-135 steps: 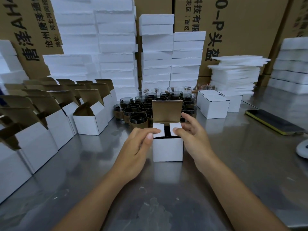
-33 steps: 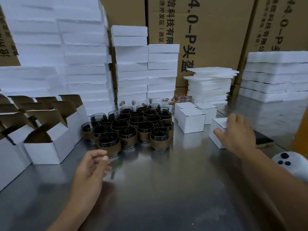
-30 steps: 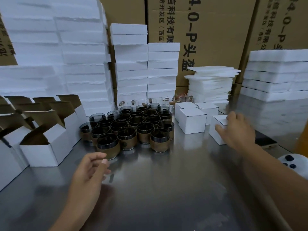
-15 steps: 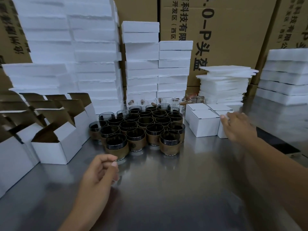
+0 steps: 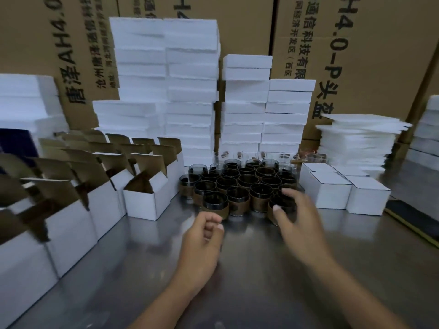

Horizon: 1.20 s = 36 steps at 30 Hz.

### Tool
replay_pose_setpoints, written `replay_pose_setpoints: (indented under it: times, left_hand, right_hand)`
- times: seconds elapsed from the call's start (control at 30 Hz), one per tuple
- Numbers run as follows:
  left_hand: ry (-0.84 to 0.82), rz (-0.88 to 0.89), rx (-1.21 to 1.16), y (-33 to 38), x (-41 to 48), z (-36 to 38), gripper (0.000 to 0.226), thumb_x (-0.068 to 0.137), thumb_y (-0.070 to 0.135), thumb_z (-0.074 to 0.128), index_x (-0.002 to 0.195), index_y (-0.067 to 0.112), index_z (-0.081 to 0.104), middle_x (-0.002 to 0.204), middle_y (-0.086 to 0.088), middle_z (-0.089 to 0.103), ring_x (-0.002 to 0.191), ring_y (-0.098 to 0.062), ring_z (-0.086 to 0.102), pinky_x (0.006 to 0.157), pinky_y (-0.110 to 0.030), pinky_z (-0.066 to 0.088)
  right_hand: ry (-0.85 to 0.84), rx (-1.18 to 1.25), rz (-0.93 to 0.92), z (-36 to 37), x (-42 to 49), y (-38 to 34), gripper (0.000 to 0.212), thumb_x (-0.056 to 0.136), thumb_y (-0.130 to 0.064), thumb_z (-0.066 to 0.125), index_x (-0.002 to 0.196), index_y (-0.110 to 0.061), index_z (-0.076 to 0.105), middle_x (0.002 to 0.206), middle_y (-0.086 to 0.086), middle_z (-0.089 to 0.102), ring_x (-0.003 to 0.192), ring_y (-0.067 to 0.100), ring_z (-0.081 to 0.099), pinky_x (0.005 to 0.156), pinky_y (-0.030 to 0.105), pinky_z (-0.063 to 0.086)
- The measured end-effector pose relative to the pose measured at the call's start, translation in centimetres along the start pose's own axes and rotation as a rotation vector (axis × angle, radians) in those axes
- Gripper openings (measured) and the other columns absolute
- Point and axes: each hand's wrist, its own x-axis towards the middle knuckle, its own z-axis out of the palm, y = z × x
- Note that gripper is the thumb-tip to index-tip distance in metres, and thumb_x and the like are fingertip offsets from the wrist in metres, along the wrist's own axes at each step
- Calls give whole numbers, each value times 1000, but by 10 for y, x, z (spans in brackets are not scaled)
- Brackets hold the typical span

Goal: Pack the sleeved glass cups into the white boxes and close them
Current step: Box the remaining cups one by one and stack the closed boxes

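Note:
Several dark glass cups with brown sleeves stand clustered on the steel table. My right hand reaches over the front-right cup, fingers spread and curved around its rim; whether they touch it is unclear. To the left, in front of the front-left cup, my left hand hovers loosely curled and holds nothing. Open white boxes with raised brown flaps stand in rows at the left. Closed white boxes sit to the right of the cups.
Tall stacks of white foam slabs and big cardboard cartons wall off the back. A pile of thin foam sheets lies at the right. A dark phone with a yellow edge lies at the table's right.
My right hand left the closed boxes at the right and swung left to the front-right cup. My left hand stayed low and curled. The view turned left.

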Motion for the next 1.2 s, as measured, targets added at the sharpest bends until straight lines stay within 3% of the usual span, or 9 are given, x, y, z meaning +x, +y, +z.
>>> replay_pose_setpoints:
  times: [0.1,0.3,0.43,0.53,0.63,0.8,0.93,1.07,1.2]
  left_hand:
    - [50,13,0,-1,-1,-7,22,91,6,53,86,27,55,73,5,56,59,-2,52,54,-10,41]
    - [239,-43,159,-2,9,-40,19,91,13,50,85,31,50,61,13,51,54,0,50,50,-21,40]
    - [297,-47,373,-7,31,-74,17,93,17,51,108,25,46,70,5,55,67,-9,54,56,-27,43]
    - [242,-107,540,-10,51,-97,38,94,20,54,128,20,39,86,-8,62,68,-10,55,61,-24,43]
    - [161,-148,725,-16,66,-112,54,95,21,52,143,21,28,106,-18,62,81,-25,62,65,-33,48]
    - [24,-130,961,-21,71,-124,43,99,22,42,140,21,32,128,-11,52,101,-26,59,77,-33,50]
    - [68,26,1079,-14,61,-126,27,99,27,44,125,24,48,113,-4,62,94,-21,60,66,-24,39]
    - [68,185,1093,10,39,-121,20,96,27,51,116,25,50,99,-2,66,83,-21,63,65,-27,50]
    - [37,437,1095,39,13,-100,10,95,25,52,105,22,55,76,-2,62,63,-22,58,54,-32,50]
  right_hand:
    - [-61,-9,-96,27,-29,-30,31,85,-19,64,114,-23,56,108,-13,49,107,6,46,89,19,32]
    - [-232,-297,-256,36,-50,-39,29,83,-14,60,112,-16,59,110,-2,53,107,16,48,86,25,35]
    - [-270,-322,-282,36,-51,-41,24,84,-15,58,108,-18,58,107,-5,52,105,13,46,82,20,31]
    - [-280,-317,-273,37,-51,-40,21,85,-15,56,106,-18,58,107,-6,51,103,12,44,80,19,32]
    - [-285,-310,-265,38,-50,-40,18,86,-14,56,103,-16,60,105,-6,51,102,11,45,78,18,32]
    - [-294,-301,-239,39,-48,-38,18,86,-15,54,103,-19,58,104,-9,49,102,8,43,74,15,28]
    - [-292,-288,-231,40,-47,-36,18,86,-14,54,102,-18,58,104,-9,49,101,8,44,74,16,30]
    - [-281,-281,-234,39,-48,-36,19,87,-16,54,105,-19,58,105,-8,50,103,10,45,74,18,30]
    - [-293,-159,-194,37,-50,-39,42,89,-44,53,126,-26,46,115,-16,49,112,2,45,84,17,33]
